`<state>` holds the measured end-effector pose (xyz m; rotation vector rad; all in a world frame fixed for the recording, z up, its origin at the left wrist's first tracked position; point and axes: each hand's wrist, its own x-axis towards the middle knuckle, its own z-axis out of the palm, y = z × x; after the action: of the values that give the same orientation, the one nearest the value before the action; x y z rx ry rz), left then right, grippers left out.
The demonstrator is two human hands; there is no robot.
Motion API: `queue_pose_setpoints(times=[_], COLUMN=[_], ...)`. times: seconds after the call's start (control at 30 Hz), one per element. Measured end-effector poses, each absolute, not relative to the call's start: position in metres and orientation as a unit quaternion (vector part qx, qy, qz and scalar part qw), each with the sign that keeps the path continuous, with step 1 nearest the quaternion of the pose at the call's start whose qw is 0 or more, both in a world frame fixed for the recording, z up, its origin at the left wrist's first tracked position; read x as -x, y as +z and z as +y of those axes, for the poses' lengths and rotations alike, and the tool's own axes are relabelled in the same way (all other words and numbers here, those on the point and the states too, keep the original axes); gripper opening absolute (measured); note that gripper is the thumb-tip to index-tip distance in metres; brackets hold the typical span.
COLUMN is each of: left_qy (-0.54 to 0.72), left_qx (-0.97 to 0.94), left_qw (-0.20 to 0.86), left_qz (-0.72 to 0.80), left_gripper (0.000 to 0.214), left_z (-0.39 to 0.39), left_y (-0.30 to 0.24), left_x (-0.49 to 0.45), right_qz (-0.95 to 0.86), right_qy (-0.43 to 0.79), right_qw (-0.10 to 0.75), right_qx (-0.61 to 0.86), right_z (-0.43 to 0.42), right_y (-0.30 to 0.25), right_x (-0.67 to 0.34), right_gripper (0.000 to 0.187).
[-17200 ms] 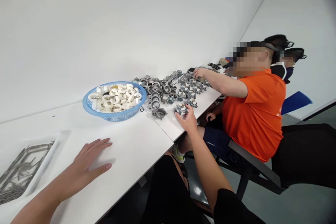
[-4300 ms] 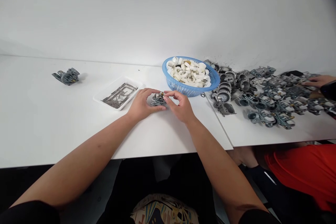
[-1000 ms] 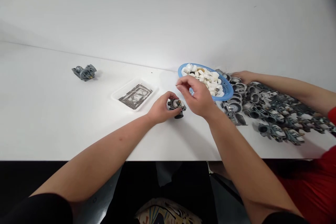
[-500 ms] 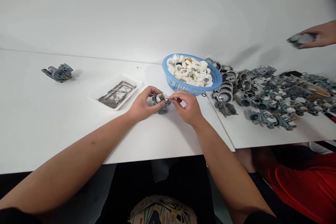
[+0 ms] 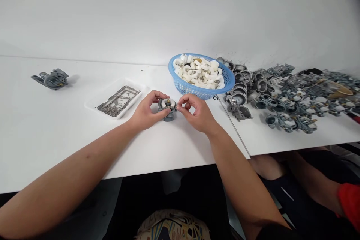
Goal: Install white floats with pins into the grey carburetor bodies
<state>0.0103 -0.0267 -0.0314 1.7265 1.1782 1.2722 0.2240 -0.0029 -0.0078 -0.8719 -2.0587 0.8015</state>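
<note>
A small grey metal carburetor body [image 5: 167, 107] with a white part set in its top rests on the white table [image 5: 56, 127] in front of me. My left hand [image 5: 146, 111] curls round its left side and grips it. My right hand [image 5: 195, 112] pinches at its right edge with thumb and fingers closed. A blue basket [image 5: 185, 86] of white plastic floats stands just behind my right hand. A shallow white tray [image 5: 92, 105] of thin metal pins lies to the left of my left hand.
A heap of several grey carburetor bodies [image 5: 284, 95] covers the adjoining table to the right. One lone carburetor body [image 5: 50, 79] lies far left. A co-worker's arm in a red sleeve [image 5: 323, 193] shows below the right table edge. A white wall rises behind.
My right hand came back from the basket to the carburetor body and now pinches at it with the left. The co-worker's hand has left the heap.
</note>
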Motion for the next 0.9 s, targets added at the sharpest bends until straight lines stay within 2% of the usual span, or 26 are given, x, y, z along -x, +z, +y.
queue_pose_setpoints(times=[0.67,0.9], left_qy=[0.481,0.466], left_qx=[-0.672,-0.675], left_qw=[0.343,0.358], left_qz=[0.446,0.446], left_gripper=[0.035,0.036], left_z=[-0.0253,-0.0237], left_y=[-0.0305,-0.0307], left_x=[-0.0102,-0.0081], right_qz=[-0.777,-0.780], right_qy=[0.347,0.315], right_qw=[0.403,0.427], right_qx=[0.337,0.331], right_z=[-0.0025,-0.0048], right_y=[-0.0100,-0.0078], right_x=[-0.2206,-0.2198], right_gripper=[0.008,0.009])
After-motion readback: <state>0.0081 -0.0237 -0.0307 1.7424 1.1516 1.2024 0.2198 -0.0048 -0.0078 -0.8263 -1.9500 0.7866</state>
